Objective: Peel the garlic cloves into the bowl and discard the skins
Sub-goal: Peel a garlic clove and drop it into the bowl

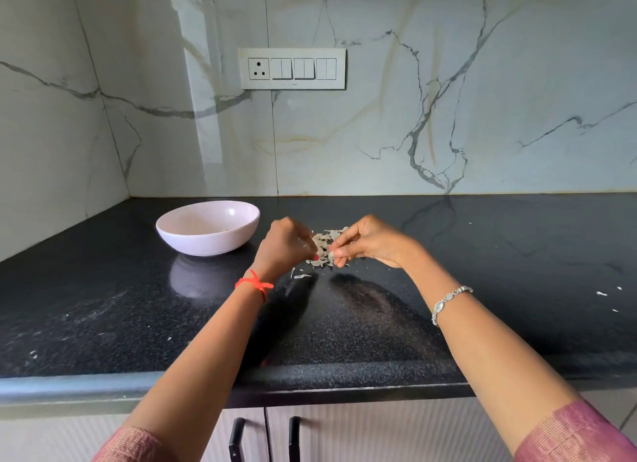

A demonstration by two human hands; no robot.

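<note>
A pale pink bowl (208, 228) stands on the black counter (344, 323), left of my hands; a few pale bits show at its bottom. A heap of papery garlic skins (323, 246) lies on the counter between my hands. My right hand (370, 242) pinches a small pale garlic clove (331, 253) at its fingertips, just above the heap. My left hand (284, 246) is curled, its fingertips meeting at the heap's left edge; what it pinches is hidden.
Loose skin flakes (302, 276) lie in front of the heap, and more white flakes (601, 293) sit at the right. A marble wall with a switch plate (292, 68) backs the counter. Cabinet door handles (236, 439) are below the front edge.
</note>
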